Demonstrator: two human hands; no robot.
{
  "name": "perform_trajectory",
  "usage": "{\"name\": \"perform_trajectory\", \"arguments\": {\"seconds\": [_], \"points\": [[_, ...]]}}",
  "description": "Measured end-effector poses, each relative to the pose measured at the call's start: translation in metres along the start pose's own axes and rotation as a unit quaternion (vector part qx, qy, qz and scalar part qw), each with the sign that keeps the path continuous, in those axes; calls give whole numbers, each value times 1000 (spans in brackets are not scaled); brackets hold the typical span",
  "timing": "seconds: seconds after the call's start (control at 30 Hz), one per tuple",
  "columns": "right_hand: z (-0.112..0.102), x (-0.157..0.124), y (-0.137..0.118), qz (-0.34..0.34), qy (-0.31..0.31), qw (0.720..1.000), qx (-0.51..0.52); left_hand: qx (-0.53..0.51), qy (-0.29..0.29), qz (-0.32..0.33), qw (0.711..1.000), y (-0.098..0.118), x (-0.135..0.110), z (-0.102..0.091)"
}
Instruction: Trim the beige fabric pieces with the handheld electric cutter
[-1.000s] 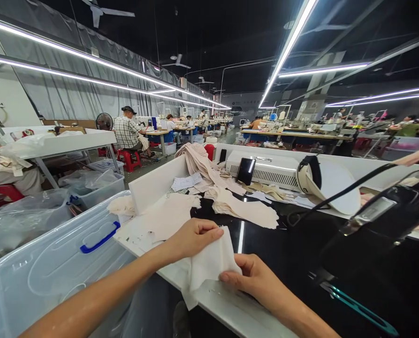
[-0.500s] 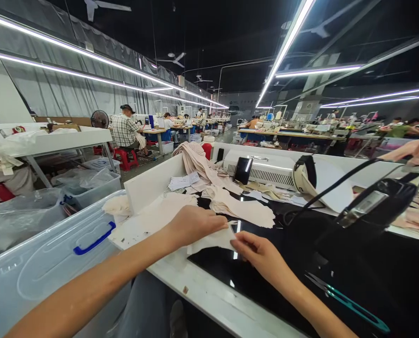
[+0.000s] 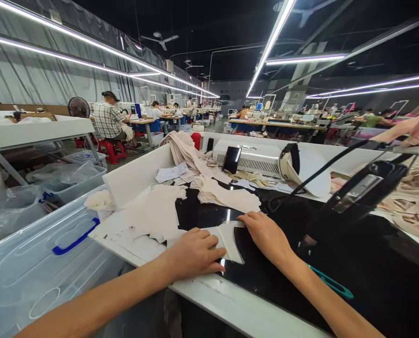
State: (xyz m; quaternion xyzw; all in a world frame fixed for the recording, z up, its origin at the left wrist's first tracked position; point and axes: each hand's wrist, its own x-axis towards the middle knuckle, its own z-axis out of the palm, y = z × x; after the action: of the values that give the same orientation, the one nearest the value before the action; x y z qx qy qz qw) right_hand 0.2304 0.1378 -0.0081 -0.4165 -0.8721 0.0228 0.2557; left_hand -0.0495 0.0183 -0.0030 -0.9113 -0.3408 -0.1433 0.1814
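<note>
A pale cut fabric piece (image 3: 231,240) with a narrow strip or seam across it lies on the black, glossy work surface. My left hand (image 3: 197,251) rests on its left part, palm down, with the fingers stretched out and a little apart. At the far right corner of the piece, my right hand (image 3: 265,234) has its fingers closed together on the edge; the fingertips are partly hidden. Just beyond lies a stack of cream fabric pieces (image 3: 226,195). Another broad cream fabric piece (image 3: 155,211) spreads to the left of the stack.
Teal thread snips (image 3: 332,281) lie right of my right forearm. A black handheld device (image 3: 360,197) with a cable stands at the right. A phone (image 3: 232,159) leans on a white vented machine (image 3: 255,157). A lidded plastic bin (image 3: 19,263) stands at the left.
The fabric piece, held up between both hands before, now lies flatter on the surface. My left hand has come down onto it and my right hand has moved to its far corner.
</note>
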Motion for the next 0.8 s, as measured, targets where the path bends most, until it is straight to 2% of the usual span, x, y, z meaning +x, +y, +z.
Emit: {"name": "perform_trajectory", "arguments": {"seconds": [0.1, 0.27, 0.37, 0.47, 0.57, 0.6, 0.7, 0.77, 0.8], "points": [[-4, -5, -2, -36, 23, 999, -33, -20, 10, -2, 1000, 0, -2, -2], [2, -20, -30, -137, 25, 989, -41, -56, 40, 1, 998, 1, -5, -6], [4, -23, -35, -160, 25, 985, -63, -97, 53, 4, 994, 1, -6, -11], [-1, -24, -34, -155, 34, 983, -92, -147, 25, -4, 989, 1, -8, -15], [-16, -29, -42, -162, 51, 979, -111, -190, -13, -25, 981, 0, -10, -17], [-23, -33, -48, -172, 68, 976, -115, -199, -19, -31, 979, 0, -10, -18], [-51, -52, -66, -223, 173, 952, -121, -209, -17, -45, 977, -2, -9, -19], [-73, -69, -65, -242, 238, 933, -122, -209, -13, -59, 976, -3, -7, -18], [-83, -78, -60, -228, 278, 926, -114, -208, -15, -67, 976, -3, -7, -17]]}}
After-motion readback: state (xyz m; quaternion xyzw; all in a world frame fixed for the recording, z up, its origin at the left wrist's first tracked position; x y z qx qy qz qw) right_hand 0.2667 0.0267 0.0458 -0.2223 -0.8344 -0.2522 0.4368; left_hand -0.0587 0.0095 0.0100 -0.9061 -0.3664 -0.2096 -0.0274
